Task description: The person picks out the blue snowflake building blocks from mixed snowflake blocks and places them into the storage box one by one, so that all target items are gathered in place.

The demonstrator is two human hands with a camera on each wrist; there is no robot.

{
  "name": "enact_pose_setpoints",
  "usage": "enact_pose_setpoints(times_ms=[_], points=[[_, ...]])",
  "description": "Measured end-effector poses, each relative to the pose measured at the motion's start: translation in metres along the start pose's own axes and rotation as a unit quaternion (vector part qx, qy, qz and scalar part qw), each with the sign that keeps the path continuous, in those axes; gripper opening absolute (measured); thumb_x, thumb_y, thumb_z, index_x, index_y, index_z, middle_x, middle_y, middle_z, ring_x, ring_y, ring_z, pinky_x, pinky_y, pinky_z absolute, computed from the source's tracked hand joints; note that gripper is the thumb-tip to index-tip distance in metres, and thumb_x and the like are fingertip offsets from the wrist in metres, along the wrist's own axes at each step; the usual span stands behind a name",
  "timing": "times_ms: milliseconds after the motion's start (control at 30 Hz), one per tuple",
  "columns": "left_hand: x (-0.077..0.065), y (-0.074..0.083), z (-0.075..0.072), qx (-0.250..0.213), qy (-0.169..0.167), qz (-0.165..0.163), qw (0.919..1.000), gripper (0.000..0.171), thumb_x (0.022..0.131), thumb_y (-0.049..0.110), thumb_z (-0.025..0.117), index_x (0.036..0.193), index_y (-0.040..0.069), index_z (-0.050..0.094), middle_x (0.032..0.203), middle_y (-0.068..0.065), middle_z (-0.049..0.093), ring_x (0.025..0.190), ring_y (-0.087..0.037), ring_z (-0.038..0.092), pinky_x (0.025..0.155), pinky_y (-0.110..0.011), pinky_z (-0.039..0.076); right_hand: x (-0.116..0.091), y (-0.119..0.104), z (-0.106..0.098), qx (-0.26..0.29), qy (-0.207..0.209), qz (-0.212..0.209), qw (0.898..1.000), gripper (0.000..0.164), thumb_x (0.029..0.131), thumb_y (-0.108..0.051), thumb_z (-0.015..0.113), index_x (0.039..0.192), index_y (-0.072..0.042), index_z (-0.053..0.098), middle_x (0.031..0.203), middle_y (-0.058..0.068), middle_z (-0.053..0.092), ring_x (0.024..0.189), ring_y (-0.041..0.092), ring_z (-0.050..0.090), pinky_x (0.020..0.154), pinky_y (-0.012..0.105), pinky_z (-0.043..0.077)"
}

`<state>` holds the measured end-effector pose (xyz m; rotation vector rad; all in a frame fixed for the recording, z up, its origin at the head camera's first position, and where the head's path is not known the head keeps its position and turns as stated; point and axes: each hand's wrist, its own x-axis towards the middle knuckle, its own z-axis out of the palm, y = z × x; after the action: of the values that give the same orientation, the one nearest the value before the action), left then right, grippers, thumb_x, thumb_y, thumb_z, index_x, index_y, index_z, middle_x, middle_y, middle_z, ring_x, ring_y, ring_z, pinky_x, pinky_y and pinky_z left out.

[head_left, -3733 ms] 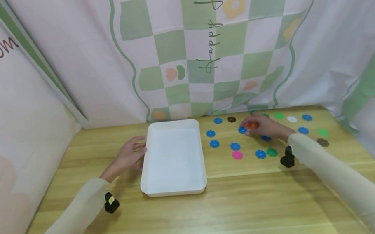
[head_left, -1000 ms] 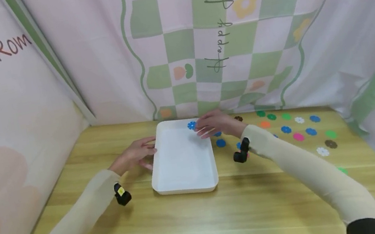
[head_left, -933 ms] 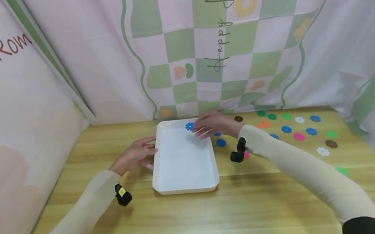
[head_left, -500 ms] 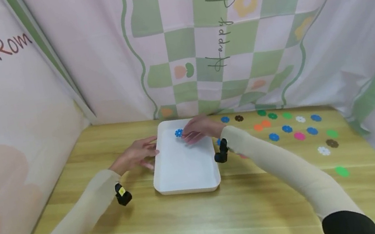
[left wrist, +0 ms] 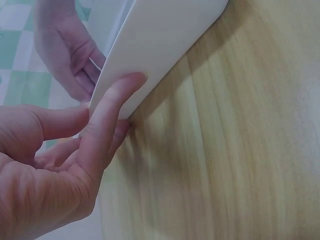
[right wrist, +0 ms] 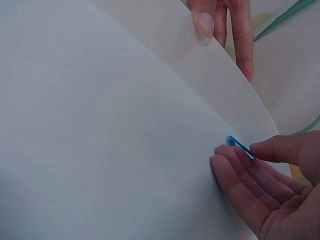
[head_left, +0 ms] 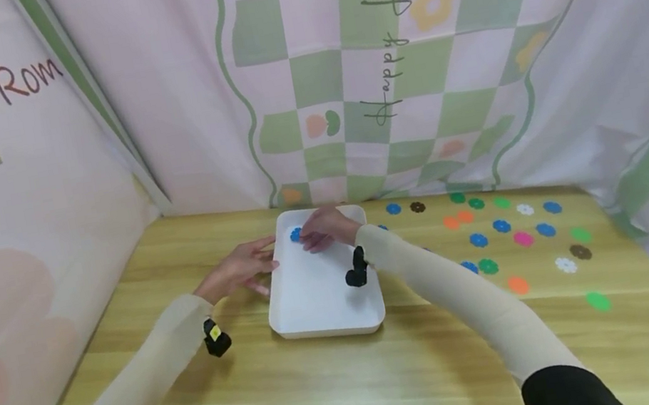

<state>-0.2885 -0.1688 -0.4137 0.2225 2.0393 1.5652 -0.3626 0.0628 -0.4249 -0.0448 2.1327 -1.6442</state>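
A white rectangular tray [head_left: 328, 299] stands at the middle of the table. My right hand [head_left: 326, 228] is over its back left part and pinches a blue flower-shaped disc [head_left: 296, 235] between thumb and fingers. In the right wrist view this disc [right wrist: 244, 147] is almost edge-on, close to the tray's inner wall; a second blue bit beside it is too small to make out. My left hand [head_left: 239, 270] is at the tray's left side. The left wrist view has its fingers [left wrist: 122, 90] fairly straight, touching the tray's outer wall and rim.
Several flower-shaped discs, such as a white one [head_left: 566, 265], a dark brown one [head_left: 418, 207] and an orange one [head_left: 518, 285], lie scattered on the wooden table [head_left: 345, 394] right of the tray. A patterned curtain [head_left: 315, 74] hangs behind the table.
My right hand has moved left from among the scattered discs, over the tray's right rim and deeper in, with the blue disc. The left hand stays at the tray's left side.
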Motion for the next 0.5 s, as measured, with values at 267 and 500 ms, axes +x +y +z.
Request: enact_pose_setpoints(times_ms=[267, 500], points=[[0.0, 0.001, 0.0, 0.008, 0.01, -0.016, 0.9998, 0.073, 0.106, 0.001, 0.055, 0.168, 0.008, 0.017, 0.167, -0.026, 0.03, 0.139, -0.046, 0.053, 0.07, -0.034, 0.068, -0.005, -0.004, 0.001, -0.144, 0.038, -0.05, 0.988, 0.026, 0.096, -0.002, 0.07, 0.119, 0.01, 0.067, 0.117, 0.026, 0.072, 0.088, 0.03, 0.073, 0.075, 0.035, 0.068], [0.001, 0.001, 0.0, 0.013, 0.014, -0.02, 0.9996, 0.073, 0.106, 0.001, 0.056, 0.168, 0.009, 0.018, 0.167, -0.027, 0.03, 0.139, -0.046, 0.053, 0.068, -0.032, 0.067, -0.018, -0.007, -0.02, -0.236, -0.015, -0.131, 0.963, 0.038, 0.099, -0.006, 0.07, 0.132, 0.011, 0.06, 0.134, 0.028, 0.063, 0.113, 0.038, 0.069, 0.085, 0.038, 0.067]])
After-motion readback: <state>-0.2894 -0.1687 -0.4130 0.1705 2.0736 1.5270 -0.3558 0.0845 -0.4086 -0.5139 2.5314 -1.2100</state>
